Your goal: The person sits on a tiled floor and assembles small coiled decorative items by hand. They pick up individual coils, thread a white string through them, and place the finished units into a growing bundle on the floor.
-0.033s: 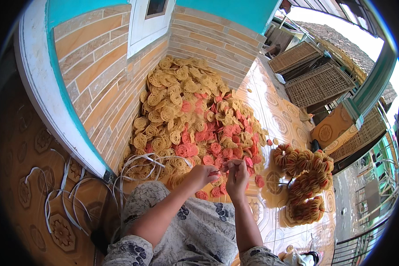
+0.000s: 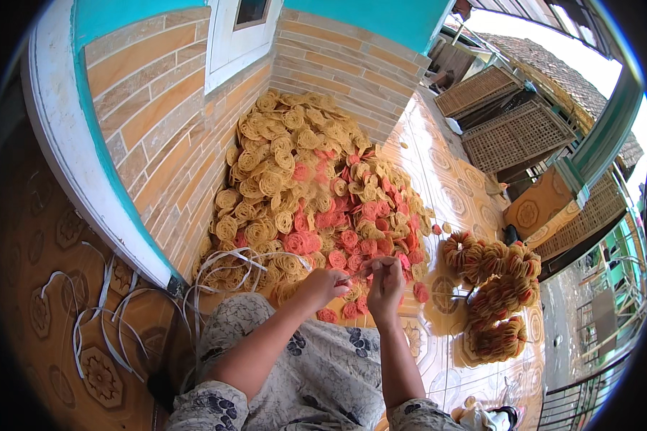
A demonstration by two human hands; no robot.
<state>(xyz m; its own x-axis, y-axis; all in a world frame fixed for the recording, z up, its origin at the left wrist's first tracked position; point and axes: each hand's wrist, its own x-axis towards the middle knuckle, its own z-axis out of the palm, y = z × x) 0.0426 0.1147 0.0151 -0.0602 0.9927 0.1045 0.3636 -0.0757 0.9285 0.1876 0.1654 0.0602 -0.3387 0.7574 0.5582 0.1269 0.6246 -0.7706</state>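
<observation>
While heaped high against the brick-patterned wall (image 2: pixel 172 86), spilling yellow and red across the tiled floor (image 2: pixel 456 205): coiled discs (image 2: pixel 266 147) galore! Out right, strung bundles (image 2: pixel 497 299); over left, looping white strips (image 2: pixel 108 273). Now, low before the discs, pinching with left hand (image 2: pixel 323 289), nearly closed, and right hand (image 2: pixel 386 281), curled just as snugly: one thin piece (image 2: pixel 358 274), held between both, too small to identify.

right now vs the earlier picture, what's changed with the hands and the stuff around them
Very little: the left hand seems to have drawn slightly left, away from the right hand. Nothing is visibly taken up or let go; what lies between them is too small to tell. The pile of yellow and red discs, stacked bundles and white strips stayed put.
</observation>
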